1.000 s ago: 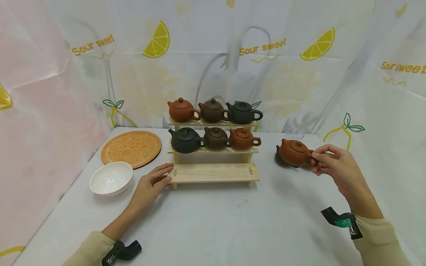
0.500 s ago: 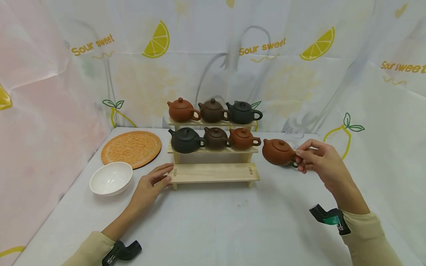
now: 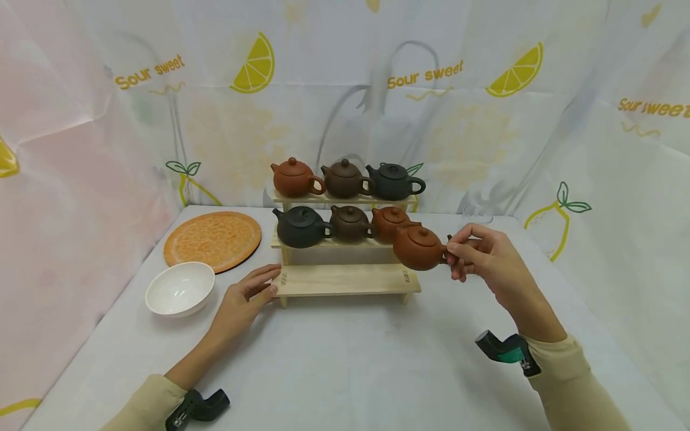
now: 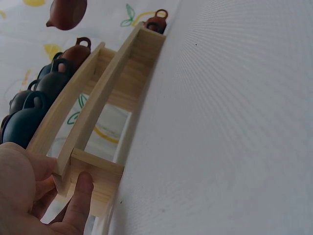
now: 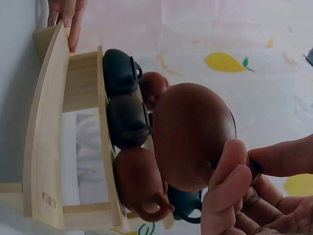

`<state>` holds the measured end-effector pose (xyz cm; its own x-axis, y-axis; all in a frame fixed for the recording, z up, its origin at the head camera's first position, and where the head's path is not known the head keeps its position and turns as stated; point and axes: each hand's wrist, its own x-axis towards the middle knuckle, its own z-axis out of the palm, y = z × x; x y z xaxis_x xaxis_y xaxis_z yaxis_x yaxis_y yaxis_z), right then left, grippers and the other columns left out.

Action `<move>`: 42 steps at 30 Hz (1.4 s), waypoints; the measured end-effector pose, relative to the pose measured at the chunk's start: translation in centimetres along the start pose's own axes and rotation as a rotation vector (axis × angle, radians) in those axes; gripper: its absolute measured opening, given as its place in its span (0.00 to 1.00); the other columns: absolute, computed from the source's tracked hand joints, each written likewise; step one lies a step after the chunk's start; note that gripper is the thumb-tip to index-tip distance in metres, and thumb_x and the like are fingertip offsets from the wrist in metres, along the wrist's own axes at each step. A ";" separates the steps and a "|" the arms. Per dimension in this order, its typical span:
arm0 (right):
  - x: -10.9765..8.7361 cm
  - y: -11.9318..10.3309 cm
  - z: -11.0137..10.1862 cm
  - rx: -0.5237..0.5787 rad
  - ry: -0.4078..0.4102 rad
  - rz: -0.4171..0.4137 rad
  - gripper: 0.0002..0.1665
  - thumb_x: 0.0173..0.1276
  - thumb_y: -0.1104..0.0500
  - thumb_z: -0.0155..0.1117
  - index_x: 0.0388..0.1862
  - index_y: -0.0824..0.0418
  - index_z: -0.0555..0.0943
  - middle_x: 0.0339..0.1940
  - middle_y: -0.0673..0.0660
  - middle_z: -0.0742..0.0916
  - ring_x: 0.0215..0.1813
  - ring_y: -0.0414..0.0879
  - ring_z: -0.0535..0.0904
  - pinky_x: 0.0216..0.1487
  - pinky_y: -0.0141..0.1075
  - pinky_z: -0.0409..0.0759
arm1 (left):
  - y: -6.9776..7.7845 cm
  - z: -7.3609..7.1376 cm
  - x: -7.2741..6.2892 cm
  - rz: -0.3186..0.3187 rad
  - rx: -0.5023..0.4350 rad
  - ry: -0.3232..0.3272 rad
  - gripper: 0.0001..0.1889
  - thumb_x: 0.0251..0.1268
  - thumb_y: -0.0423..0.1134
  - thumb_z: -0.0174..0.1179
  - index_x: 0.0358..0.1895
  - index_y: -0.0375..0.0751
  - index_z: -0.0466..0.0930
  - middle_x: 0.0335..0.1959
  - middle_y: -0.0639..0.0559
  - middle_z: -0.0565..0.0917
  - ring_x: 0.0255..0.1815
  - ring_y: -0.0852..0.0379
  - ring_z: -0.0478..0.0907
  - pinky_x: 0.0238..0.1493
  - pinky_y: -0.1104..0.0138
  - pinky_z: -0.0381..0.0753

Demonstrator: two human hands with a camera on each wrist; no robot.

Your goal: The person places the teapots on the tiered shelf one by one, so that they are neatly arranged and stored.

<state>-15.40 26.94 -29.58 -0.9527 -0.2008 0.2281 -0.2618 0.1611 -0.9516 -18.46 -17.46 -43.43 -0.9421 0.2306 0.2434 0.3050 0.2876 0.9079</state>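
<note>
My right hand [image 3: 480, 254] pinches a reddish-brown clay teapot [image 3: 417, 248] by its handle, spout pointing left. In the head view the teapot is raised at the right end of the wooden stepped stand [image 3: 345, 278], overlapping the reddish teapot [image 3: 385, 224] on the middle step. The right wrist view shows the held teapot's rounded body [image 5: 193, 134] beside the stand's teapots. My left hand [image 3: 245, 299] holds the left end of the lowest step, fingers and thumb either side of the board [image 4: 88, 132].
A black teapot [image 3: 302, 230] and a brown one [image 3: 349, 226] also stand on the middle step. Three more teapots line the top step [image 3: 345, 202]. Beyond the stand, small teapots [image 4: 156, 22] sit on the table. At left are a white bowl [image 3: 179, 290] and a round orange mat [image 3: 214, 239].
My right hand has carried the reddish-brown teapot leftward from the table's right side to the stand's right end. The left hand has stayed at the stand.
</note>
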 end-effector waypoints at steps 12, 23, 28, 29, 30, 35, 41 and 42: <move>1.2 -0.1 3.0 0.029 -0.086 -0.015 0.07 0.77 0.69 0.61 0.41 0.75 0.76 0.28 0.62 0.86 0.24 0.50 0.83 0.27 0.36 0.83 | -0.1 0.0 0.0 0.003 0.006 0.002 0.22 0.79 0.39 0.62 0.70 0.36 0.78 0.74 0.44 0.72 0.70 0.44 0.72 0.61 0.77 0.74; 2.2 0.3 6.4 0.015 -0.147 0.010 0.06 0.77 0.68 0.62 0.41 0.72 0.76 0.30 0.66 0.84 0.25 0.51 0.84 0.27 0.37 0.84 | -0.1 -0.1 -0.1 -0.001 -0.004 0.002 0.22 0.78 0.39 0.62 0.70 0.36 0.78 0.74 0.45 0.72 0.69 0.44 0.73 0.60 0.77 0.74; 2.7 0.4 8.0 0.030 -0.176 0.016 0.04 0.77 0.69 0.61 0.41 0.72 0.77 0.31 0.70 0.83 0.26 0.52 0.85 0.28 0.38 0.85 | -0.2 -0.1 0.0 0.003 -0.004 0.000 0.22 0.78 0.39 0.62 0.70 0.36 0.78 0.75 0.45 0.72 0.68 0.44 0.74 0.60 0.77 0.74; 2.8 0.5 8.3 0.034 -0.182 0.023 0.04 0.77 0.69 0.61 0.41 0.72 0.77 0.31 0.70 0.83 0.26 0.53 0.85 0.28 0.38 0.85 | -0.3 -0.1 0.0 0.004 -0.003 0.001 0.22 0.78 0.39 0.62 0.70 0.36 0.78 0.74 0.45 0.72 0.68 0.44 0.74 0.60 0.77 0.74; 2.9 0.6 8.6 0.039 -0.187 0.028 0.05 0.77 0.69 0.61 0.41 0.72 0.77 0.32 0.71 0.83 0.26 0.53 0.85 0.29 0.38 0.85 | -0.3 -0.1 -0.1 0.006 -0.001 0.001 0.22 0.78 0.39 0.62 0.70 0.36 0.78 0.74 0.44 0.72 0.68 0.44 0.74 0.60 0.77 0.74; 3.4 1.1 10.0 0.044 -0.207 0.051 0.08 0.77 0.66 0.64 0.43 0.73 0.77 0.33 0.71 0.84 0.26 0.54 0.85 0.30 0.38 0.86 | -0.3 -0.1 -0.1 0.004 -0.002 0.005 0.22 0.78 0.39 0.62 0.70 0.36 0.78 0.74 0.44 0.72 0.68 0.44 0.74 0.59 0.76 0.76; 3.9 1.9 11.8 0.023 -0.211 0.065 0.07 0.76 0.67 0.64 0.44 0.72 0.78 0.33 0.68 0.85 0.27 0.56 0.84 0.31 0.39 0.86 | -0.5 -0.1 0.0 0.004 -0.027 0.003 0.22 0.78 0.37 0.62 0.70 0.36 0.78 0.75 0.45 0.72 0.67 0.42 0.74 0.57 0.74 0.79; 4.0 2.0 12.1 0.020 -0.211 0.069 0.06 0.76 0.67 0.64 0.44 0.72 0.78 0.32 0.67 0.85 0.27 0.55 0.84 0.31 0.39 0.87 | -0.4 -0.1 0.0 0.006 -0.028 0.003 0.22 0.78 0.37 0.62 0.70 0.36 0.78 0.74 0.44 0.72 0.66 0.42 0.75 0.57 0.74 0.79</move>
<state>-17.85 14.76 -33.08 -0.9141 -0.3884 0.1165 -0.1922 0.1621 -0.9679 -18.63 -17.63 -43.80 -0.9406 0.2299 0.2500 0.3068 0.2597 0.9157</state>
